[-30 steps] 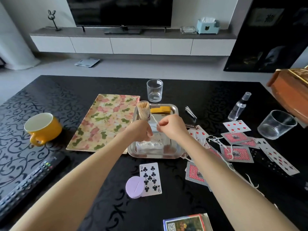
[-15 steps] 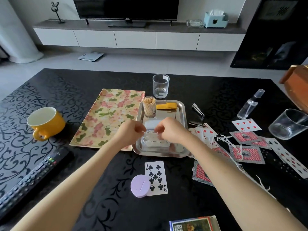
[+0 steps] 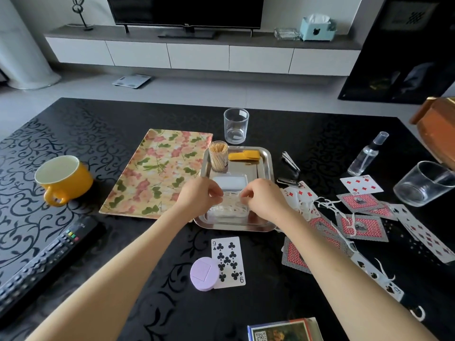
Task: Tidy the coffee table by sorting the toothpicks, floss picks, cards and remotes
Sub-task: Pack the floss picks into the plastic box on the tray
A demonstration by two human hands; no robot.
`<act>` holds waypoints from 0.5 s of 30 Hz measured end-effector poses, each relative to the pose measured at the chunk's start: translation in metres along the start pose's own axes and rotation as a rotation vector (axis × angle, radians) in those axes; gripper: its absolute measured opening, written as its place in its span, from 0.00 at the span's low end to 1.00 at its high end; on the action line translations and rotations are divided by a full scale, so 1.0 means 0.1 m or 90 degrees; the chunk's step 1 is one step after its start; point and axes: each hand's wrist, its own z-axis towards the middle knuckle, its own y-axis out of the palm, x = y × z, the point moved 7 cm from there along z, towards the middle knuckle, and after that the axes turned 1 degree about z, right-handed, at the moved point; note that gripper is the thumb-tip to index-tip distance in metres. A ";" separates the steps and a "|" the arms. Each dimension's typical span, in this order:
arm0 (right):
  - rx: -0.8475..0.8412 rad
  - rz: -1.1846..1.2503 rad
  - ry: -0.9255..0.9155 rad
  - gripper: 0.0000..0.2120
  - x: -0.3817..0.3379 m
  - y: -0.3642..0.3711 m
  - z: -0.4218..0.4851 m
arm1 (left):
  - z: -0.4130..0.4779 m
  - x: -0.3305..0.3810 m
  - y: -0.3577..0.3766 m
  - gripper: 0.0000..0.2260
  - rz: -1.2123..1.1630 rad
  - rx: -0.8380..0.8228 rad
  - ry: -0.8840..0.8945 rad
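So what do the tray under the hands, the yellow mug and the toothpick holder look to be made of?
The tray looks like polished metal, likely stainless steel: silver, mirror-like, with a rolled rim. The yellow mug appears to be glazed ceramic: glossy yellow outside, white inside, thick walls. The toothpick holder seems to be clear plastic or glass, since the toothpicks show through its wall; which one cannot be told.

Toothpicks (image 3: 218, 155) upright in clear jar, white floss picks (image 3: 230, 209) piled in clear box, cards (image 3: 362, 217) scattered right, black remote (image 3: 44, 264) left.
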 end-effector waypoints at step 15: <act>0.074 -0.047 -0.097 0.09 -0.18 0.02 -0.03 | -0.02 0.03 -0.04 0.11 0.125 0.005 0.077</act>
